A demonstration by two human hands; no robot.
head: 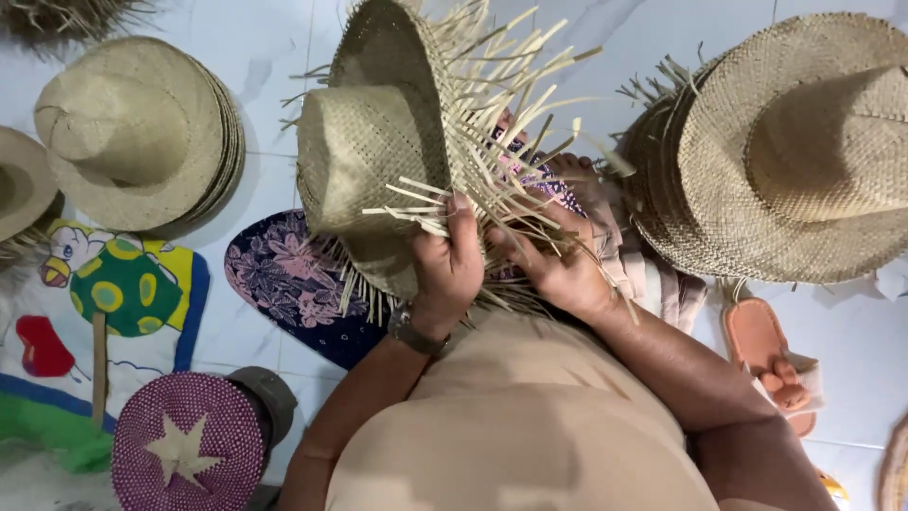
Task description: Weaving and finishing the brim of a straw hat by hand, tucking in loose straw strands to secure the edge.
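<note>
- At the far left edge, part of another straw hat (21, 185) lies on the white tiled floor (265, 57).
- Just right of it sits a stack of finished straw hats (137, 128), crowns up, brims neatly edged.
- Below that stack lies a printed cloth (104, 303) with cartoon shapes in green, yellow, red and blue, a thin wooden stick (98, 364) resting across it.
- Near the bottom, a purple woven round piece with a pale star (187, 443) leans against a grey object I cannot make out.
- A dark floral cushion (288, 284) lies flat on the floor, partly under the work.
- Centre: an unfinished woven straw hat (378, 142) is held up over the lap, crown facing the camera and to the left, loose straw ends (511, 104) bristling from the brim to the right and below.
- The left hand (449, 265), a wristwatch (413, 331) on its wrist, is clenched on the lower brim, fingers pinching a few strands.
- The right hand (558, 265) is closed on the loose strands just beside it, the two hands nearly touching.
- Right: a second pile of rough-edged straw hats (785, 151) rests on the floor.
- Below that pile lies an orange sandal (766, 355).
</note>
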